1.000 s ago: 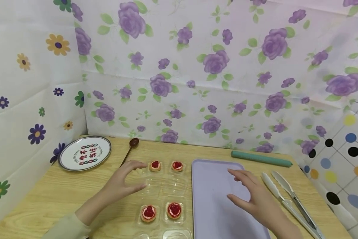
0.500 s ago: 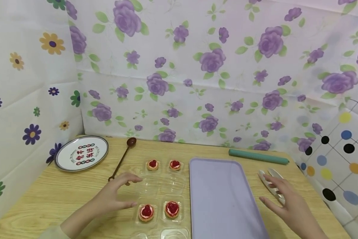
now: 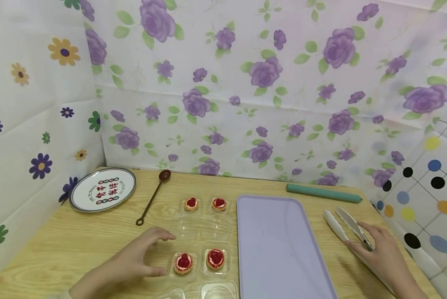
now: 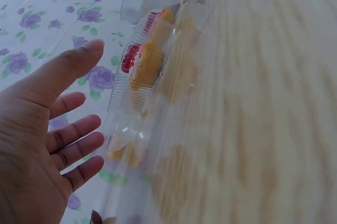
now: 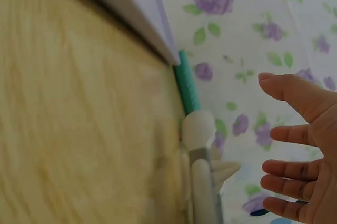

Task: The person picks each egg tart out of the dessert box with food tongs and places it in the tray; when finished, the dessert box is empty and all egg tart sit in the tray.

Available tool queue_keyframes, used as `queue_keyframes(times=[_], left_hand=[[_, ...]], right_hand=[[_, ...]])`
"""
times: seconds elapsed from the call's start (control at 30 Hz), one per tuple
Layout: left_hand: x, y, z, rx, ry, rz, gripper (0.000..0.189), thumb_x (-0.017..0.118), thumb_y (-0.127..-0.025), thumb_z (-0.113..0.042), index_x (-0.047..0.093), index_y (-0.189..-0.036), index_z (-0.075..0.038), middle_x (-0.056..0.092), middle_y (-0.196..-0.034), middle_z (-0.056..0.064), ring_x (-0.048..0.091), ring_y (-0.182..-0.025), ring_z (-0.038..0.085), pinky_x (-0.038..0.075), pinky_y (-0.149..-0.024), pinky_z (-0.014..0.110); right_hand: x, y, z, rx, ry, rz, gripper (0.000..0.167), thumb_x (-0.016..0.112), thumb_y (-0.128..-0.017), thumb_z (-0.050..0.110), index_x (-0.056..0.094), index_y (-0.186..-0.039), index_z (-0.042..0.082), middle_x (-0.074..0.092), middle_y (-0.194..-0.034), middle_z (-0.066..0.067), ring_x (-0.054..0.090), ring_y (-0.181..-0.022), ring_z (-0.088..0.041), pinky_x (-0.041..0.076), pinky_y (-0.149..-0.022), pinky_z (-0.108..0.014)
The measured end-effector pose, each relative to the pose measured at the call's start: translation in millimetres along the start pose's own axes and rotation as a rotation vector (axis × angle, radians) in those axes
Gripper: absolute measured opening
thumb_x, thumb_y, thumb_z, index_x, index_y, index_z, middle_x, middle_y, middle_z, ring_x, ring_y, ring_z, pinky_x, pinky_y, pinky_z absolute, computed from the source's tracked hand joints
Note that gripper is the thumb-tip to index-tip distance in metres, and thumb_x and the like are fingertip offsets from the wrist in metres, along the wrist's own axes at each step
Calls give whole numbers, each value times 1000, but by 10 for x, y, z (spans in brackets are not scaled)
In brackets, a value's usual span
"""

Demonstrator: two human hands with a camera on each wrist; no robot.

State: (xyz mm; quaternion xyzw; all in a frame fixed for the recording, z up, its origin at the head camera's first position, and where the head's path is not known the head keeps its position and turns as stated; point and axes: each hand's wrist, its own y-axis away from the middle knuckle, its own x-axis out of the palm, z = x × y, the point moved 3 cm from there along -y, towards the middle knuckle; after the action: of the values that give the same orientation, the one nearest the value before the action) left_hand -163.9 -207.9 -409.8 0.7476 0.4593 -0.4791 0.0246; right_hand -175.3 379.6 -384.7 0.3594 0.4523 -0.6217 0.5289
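wood table (image 3: 96,236), work barely begun, i'd say: four tarts (image 3: 215,259) boxed at six o'clock, tongs (image 3: 353,225) at four not yet lifted. left hand (image 3: 137,255), right hand (image 3: 385,257): fingers spread, holding nothing.

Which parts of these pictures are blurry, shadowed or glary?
Head view: mostly crisp, with a soft shadow on the tabletop beside the right hand and pale glints on the clear plastic packaging; left wrist view: dimmer, tabletop grain smeared, small highlights on the packaging; right wrist view: tabletop and tongs look soft.
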Motion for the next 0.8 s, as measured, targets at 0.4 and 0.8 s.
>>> queue_keyframes(times=[0.4,0.8], left_hand=[[78,58,21,-32,-87,28,78,83,-68,-44,52,-132,-14,57,-125,-3,55,-111,10,50,-92,33],[162,75,53,-65,-119,63,81,80,-69,-52,50,-136,-17,57,-126,-5,53,-113,11,49,-95,34]], right_hand=[[134,-95,-258,81,19,88,92,60,-87,57,37,-137,-17,47,-125,-43,47,-107,-56,43,-80,-63],[233,-86,-409,97,39,99,92,62,-87,55,39,-131,-23,50,-119,-44,48,-105,-58,43,-83,-63]])
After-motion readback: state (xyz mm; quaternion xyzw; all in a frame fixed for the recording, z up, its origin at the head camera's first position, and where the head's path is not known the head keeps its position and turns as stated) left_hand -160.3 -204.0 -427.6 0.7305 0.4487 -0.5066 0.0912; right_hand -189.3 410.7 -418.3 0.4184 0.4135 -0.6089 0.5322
